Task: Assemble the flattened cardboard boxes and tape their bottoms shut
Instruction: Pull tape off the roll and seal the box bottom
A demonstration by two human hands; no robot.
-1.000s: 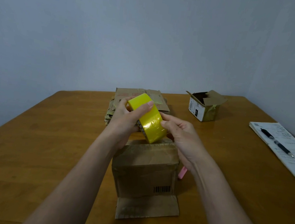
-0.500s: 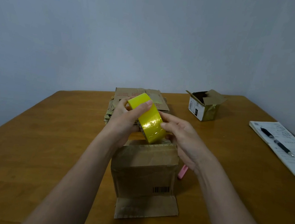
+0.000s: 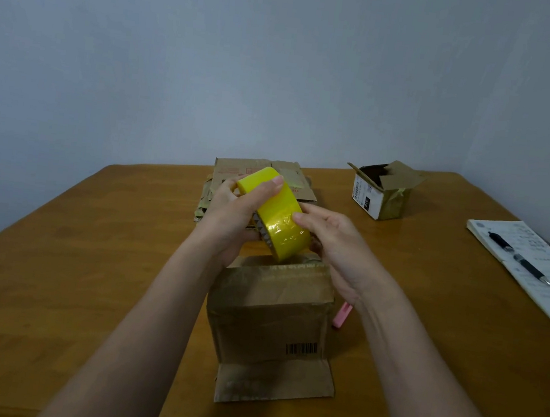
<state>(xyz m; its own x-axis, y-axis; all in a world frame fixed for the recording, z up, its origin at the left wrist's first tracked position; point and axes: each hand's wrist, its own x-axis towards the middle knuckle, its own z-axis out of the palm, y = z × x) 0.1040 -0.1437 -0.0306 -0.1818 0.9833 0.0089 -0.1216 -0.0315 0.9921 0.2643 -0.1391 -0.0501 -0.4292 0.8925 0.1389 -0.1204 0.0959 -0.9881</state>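
Note:
My left hand [image 3: 232,213] grips a yellow tape roll [image 3: 274,217], thumb over its top edge, just above an upright brown cardboard box [image 3: 272,307]. My right hand [image 3: 334,246] is at the roll's right side, its fingertips touching the tape surface. The box stands near the table's front, a barcode on its near face and one flap lying flat toward me. A pile of flattened cardboard boxes [image 3: 226,172] lies behind my hands, partly hidden by them.
A small assembled box [image 3: 385,193] with open flaps stands at the back right. A notepad [image 3: 534,268] with a black pen [image 3: 518,258] lies at the right edge. A pink object [image 3: 341,315] pokes out beside the box. All rest on a wooden table [image 3: 71,271].
The right hand's fingertips have slid a little along the roll's surface. The left hand and the roll have barely shifted.

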